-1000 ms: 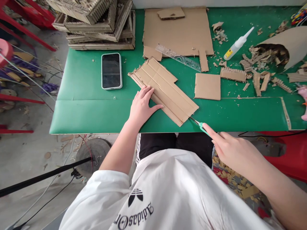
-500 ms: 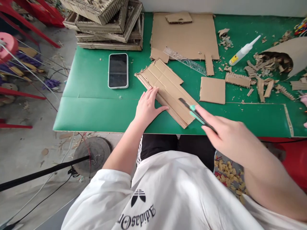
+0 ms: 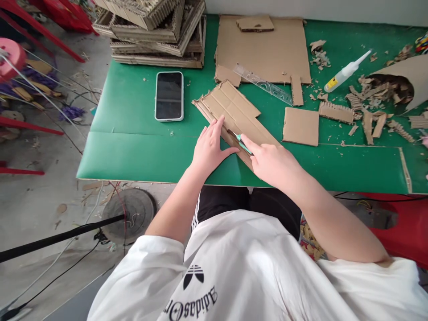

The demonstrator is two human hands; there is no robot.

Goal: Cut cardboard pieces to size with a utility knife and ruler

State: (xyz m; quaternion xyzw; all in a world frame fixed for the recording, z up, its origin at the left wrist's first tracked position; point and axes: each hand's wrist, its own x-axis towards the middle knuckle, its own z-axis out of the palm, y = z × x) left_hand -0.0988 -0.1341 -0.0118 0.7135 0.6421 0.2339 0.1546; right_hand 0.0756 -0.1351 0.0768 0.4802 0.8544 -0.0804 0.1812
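Note:
A creased piece of cardboard (image 3: 242, 109) lies slantwise on the green table in front of me. My left hand (image 3: 210, 145) rests on its lower left edge, fingers stretched out and thumb apart. In my right hand (image 3: 276, 162) is a utility knife (image 3: 243, 143) with a black and green handle. Its blade points up and left and meets the cardboard just right of my left fingers. My right hand covers the cardboard's lower end. To the right lies a small square of cardboard (image 3: 301, 126). Behind the cardboard is a clear plastic ruler (image 3: 264, 84).
A phone (image 3: 169, 96) lies left on the green table (image 3: 133, 156). Stacked cardboard frames (image 3: 157, 47) stand at the back left, beside a large cardboard sheet (image 3: 261, 49). Rightward are a glue bottle (image 3: 344, 76), cardboard scraps (image 3: 368, 120) and a cardboard tube (image 3: 408, 82).
My right hand has moved left with the utility knife, bringing the blade from above the cardboard's right part to beside my left fingers. My left hand stays on the cardboard.

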